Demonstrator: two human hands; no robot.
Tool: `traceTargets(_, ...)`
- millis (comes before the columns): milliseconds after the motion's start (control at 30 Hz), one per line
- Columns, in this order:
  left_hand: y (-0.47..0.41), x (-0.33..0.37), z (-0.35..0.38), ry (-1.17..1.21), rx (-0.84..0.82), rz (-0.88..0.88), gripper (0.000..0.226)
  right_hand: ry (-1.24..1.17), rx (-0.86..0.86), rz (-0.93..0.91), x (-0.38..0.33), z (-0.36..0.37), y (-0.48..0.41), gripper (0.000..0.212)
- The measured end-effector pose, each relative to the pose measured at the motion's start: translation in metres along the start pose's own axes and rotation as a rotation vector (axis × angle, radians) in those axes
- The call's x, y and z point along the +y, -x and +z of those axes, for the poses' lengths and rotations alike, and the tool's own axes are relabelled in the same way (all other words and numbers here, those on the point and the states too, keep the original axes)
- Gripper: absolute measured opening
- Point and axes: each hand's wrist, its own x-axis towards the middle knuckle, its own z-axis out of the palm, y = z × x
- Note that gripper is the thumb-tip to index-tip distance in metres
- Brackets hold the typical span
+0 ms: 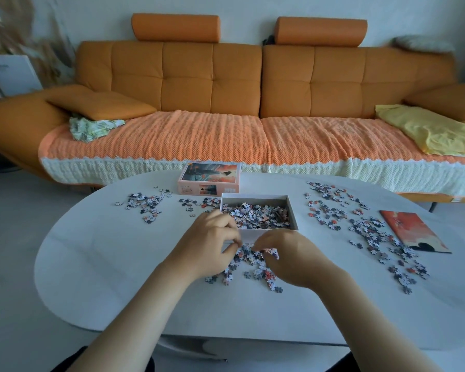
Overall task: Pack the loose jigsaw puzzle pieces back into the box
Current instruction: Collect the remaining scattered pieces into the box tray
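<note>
Puzzle pieces: loose in three groups on the white table, plus a layer already in the box.
Left scatter: small patch at far left of the table, apart from the rest.
Box lid: picture side up at the table's far edge, just behind the box.
Box: open tray at table centre, part filled with pieces.
Left hand: at the box's near-left corner, fingers curled, tips down among the pieces in front. Can't tell if it has any.
Near pile: heaped just in front of the box, between and under both hands.
Right hand: fingers curled, tips pinching a small clump of puzzle pieces off the pile top.
Right scatter: biggest spread, right of the box, runs toward the near-right edge.
Printed sheet: lies flat, touching the scatter's right side.
Sofa: orange, behind the table.
</note>
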Motion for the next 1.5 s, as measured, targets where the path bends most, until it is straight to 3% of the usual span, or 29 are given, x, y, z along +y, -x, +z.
traceTargets(67, 0.008, 0.004, -0.003, 0.015, -0.017, -0.027, 0.011, 0.043, -0.05, 0.014, -0.001, 0.006, 0.005, 0.038)
traceTargets(267, 0.027, 0.008, 0.018, -0.002, -0.339, -0.178, 0.051, 0.052, -0.119, 0.003, -0.007, 0.022, 0.011, 0.048)
traceTargets(467, 0.029, 0.021, 0.013, 0.154, -0.267, -0.237, 0.042, -0.08, -0.045, 0.105, -0.003, 0.004, 0.021, 0.04)
traceTargets(633, 0.04, 0.012, 0.0, -0.008, -0.374, -0.291, 0.066, 0.118, -0.299, 0.266, -0.003, -0.005, 0.03, 0.065)
traceTargets(833, 0.039, 0.025, 0.011, 0.103, -0.392, -0.357, 0.055, 0.005, -0.229, 0.27, -0.014, 0.006, 0.022, 0.038)
traceTargets(1100, 0.026, 0.028, 0.017, 0.082, -0.397, -0.337, 0.065, 0.144, -0.218, 0.271, -0.02, 0.014, 0.011, 0.063)
traceTargets(1333, 0.02, 0.027, 0.023, 0.135, -0.258, -0.311, 0.029, -0.014, -0.122, 0.251, -0.024, 0.019, 0.0, 0.019)
traceTargets(1500, 0.017, 0.022, 0.021, 0.178, -0.213, -0.344, 0.019, -0.053, -0.073, 0.261, -0.022, 0.02, -0.007, 0.015)
